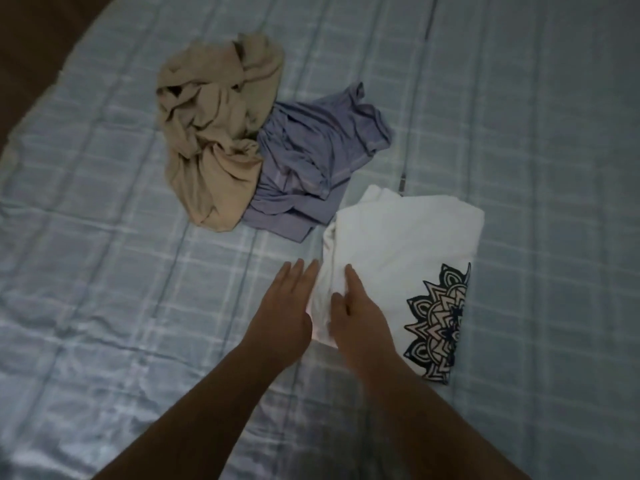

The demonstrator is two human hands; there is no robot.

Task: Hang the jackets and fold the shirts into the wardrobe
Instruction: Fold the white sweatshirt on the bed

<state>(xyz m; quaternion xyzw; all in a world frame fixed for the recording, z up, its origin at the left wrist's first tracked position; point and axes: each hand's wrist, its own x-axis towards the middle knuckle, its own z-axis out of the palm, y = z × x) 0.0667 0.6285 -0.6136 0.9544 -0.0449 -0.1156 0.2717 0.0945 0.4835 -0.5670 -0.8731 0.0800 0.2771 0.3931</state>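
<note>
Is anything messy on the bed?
Yes. The tan garment and the blue-grey shirt lie crumpled and touching on the checked sheet, not folded. The white shirt is folded, with the left hand at its edge and the right hand on it.

White shirt (401, 244) folded, mandala print; blue shirt (311, 161) and beige shirt (214, 143) crumpled beside.

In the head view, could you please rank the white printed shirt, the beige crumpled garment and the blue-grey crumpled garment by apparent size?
1. Folded white shirt with a dark mandala print, though it lies nearest the camera.
2. Crumpled beige garment, nearly as large.
3. Crumpled blue-grey garment, smallest.
</note>
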